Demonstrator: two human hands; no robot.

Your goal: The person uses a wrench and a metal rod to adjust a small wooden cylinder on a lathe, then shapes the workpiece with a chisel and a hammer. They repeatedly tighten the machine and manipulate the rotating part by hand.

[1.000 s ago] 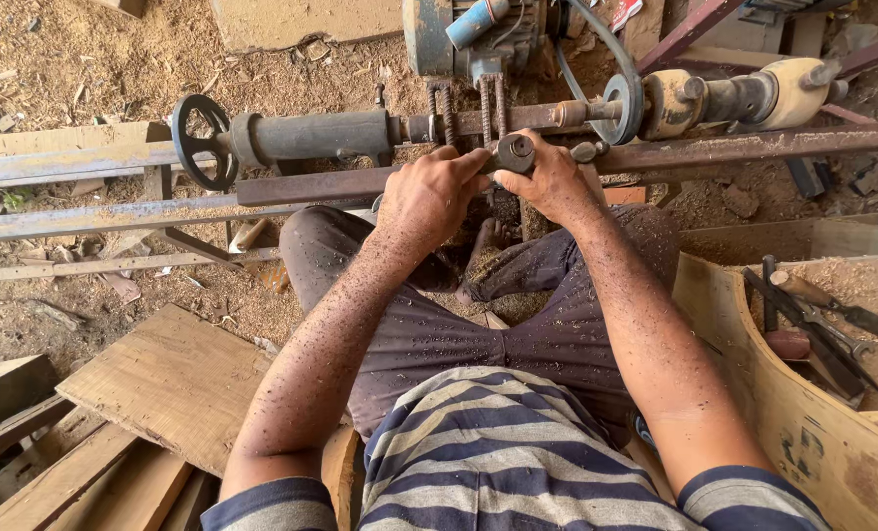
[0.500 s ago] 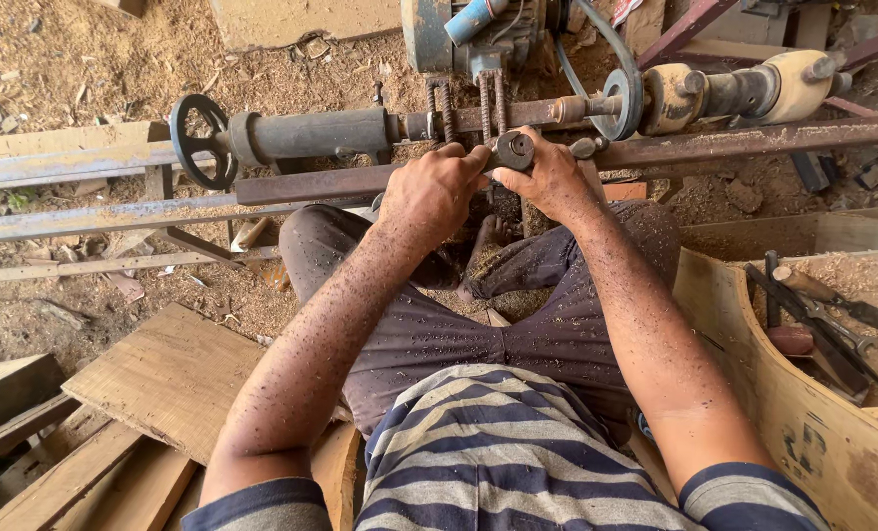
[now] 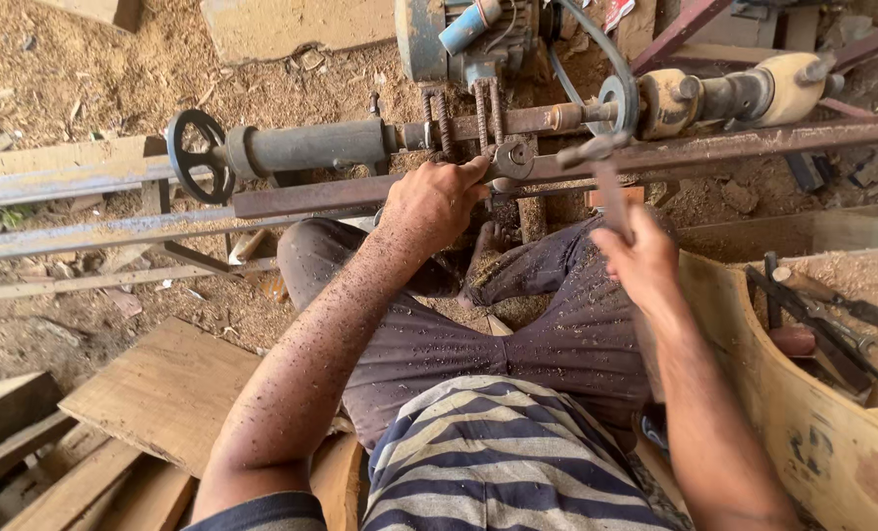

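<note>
Rusty steel tool rest (image 3: 511,157) on lathe rail (image 3: 360,195): heavy, rigid, gritty; grasp near clamp. Left hand (image 3: 437,202) closed round its base. Right hand (image 3: 640,258) gripping flat bar (image 3: 611,192), probably wrench, blurred. Tailstock wheel (image 3: 199,155) well left.

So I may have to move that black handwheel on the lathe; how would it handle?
The handwheel looks like solid metal, so probably heavy and stiff. It sits on the tailstock shaft, so it would likely spin rather than lift. Sawdust lies all around, so its rim may be slippery.
</note>
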